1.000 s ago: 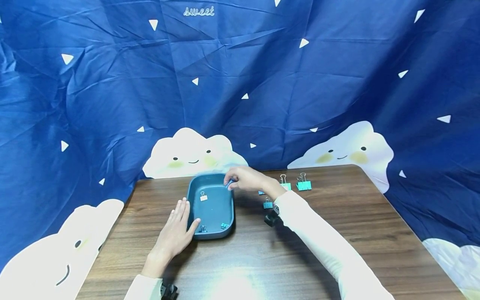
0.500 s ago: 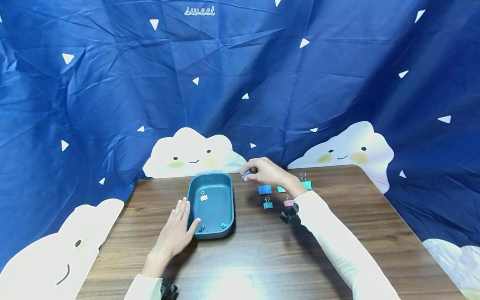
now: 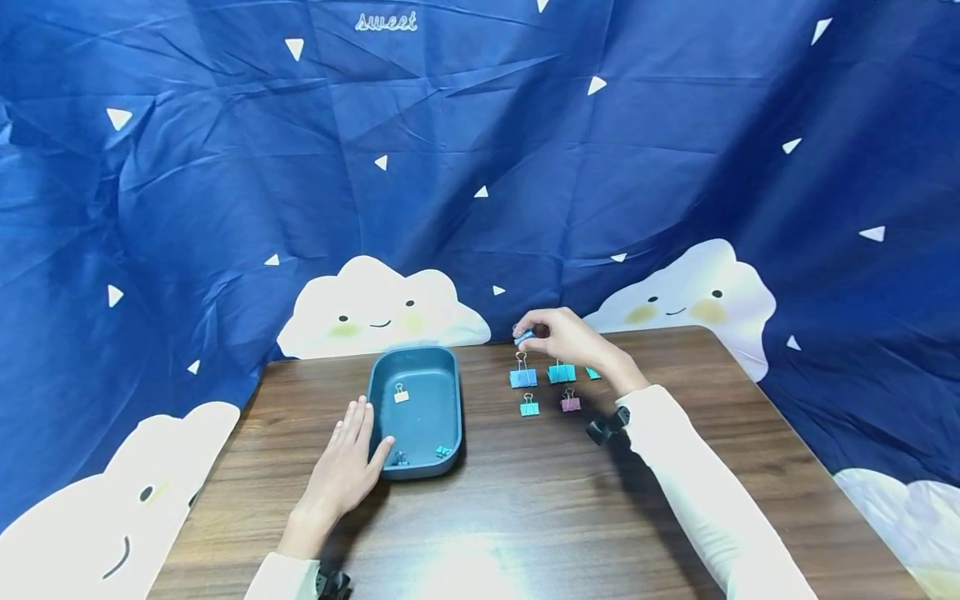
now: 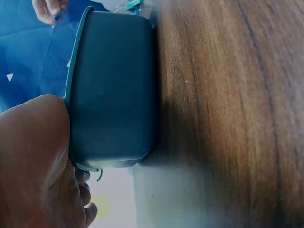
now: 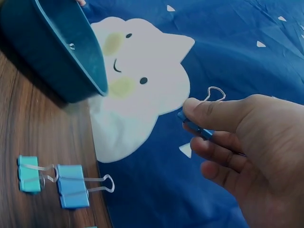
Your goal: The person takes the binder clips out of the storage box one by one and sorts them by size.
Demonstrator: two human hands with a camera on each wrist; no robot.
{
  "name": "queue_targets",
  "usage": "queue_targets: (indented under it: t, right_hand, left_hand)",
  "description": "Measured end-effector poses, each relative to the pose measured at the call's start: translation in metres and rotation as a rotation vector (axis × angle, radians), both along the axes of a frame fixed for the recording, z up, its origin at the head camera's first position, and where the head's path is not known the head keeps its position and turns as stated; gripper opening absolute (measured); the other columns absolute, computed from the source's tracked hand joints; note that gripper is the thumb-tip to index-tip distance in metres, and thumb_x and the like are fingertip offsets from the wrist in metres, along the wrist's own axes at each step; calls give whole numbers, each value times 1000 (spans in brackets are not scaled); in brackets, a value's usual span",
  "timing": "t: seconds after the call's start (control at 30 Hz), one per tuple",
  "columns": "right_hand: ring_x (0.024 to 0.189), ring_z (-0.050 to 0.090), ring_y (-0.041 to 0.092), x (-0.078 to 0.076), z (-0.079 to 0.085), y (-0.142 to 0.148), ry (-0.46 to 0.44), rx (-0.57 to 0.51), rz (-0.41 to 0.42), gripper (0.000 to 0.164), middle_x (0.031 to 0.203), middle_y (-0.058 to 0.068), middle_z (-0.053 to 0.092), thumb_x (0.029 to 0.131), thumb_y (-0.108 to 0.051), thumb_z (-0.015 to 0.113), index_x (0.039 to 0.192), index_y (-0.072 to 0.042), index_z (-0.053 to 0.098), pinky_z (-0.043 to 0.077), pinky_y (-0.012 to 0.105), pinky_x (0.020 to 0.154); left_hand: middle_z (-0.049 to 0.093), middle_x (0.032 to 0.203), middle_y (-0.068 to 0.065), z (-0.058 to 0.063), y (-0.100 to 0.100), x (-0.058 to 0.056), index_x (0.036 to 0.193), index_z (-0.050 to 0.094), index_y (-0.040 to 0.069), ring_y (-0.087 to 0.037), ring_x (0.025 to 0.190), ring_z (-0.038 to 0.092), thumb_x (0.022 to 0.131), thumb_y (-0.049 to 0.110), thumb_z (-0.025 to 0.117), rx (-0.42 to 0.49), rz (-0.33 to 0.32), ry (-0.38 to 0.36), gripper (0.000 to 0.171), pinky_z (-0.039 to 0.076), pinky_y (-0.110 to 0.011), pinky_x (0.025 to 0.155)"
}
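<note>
My right hand (image 3: pixel 577 342) pinches a small blue binder clip (image 5: pixel 197 126) between thumb and fingers, its wire handle sticking up in the right wrist view. That hand hovers over the table's back edge, behind a larger blue binder clip (image 3: pixel 523 379). My left hand (image 3: pixel 343 462) lies with straight fingers along the left rim of a teal bin (image 3: pixel 420 425), thumb over its near corner. In the bin are a pale binder clip (image 3: pixel 401 397), a teal one (image 3: pixel 444 452) and a dark one (image 3: pixel 401 459).
Right of the bin stand a large teal binder clip (image 3: pixel 561 374), a small teal one (image 3: pixel 529 409) and a pink one (image 3: pixel 571 404). Another teal clip (image 3: pixel 593 373) is partly hidden by the right hand. A blue cloud-print cloth (image 3: pixel 420 208) hangs behind the wooden table (image 3: pixel 540 500).
My right hand has moved right from the bin's far right corner to behind the row of clips, still pinching the blue binder clip. My left hand has stayed at the bin.
</note>
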State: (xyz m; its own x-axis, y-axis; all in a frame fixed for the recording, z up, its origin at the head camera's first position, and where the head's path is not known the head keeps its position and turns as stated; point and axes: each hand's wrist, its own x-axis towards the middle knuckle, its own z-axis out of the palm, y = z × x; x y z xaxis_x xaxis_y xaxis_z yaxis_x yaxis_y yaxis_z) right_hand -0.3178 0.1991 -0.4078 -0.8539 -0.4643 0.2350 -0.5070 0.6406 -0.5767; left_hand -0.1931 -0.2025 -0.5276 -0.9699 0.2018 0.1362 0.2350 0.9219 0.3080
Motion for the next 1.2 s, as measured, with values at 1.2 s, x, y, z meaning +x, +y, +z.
queue_targets:
  t: [1.2]
  right_hand:
    - [84, 58, 17, 34, -46, 107, 154, -131, -163, 11, 97, 5, 73, 89, -10, 87, 98, -11, 82, 45, 21, 73]
  left_hand:
    - [16, 177, -24, 0, 1, -4, 166, 22, -6, -42, 165, 15, 114, 48, 42, 15, -1, -5, 78, 21, -58, 134]
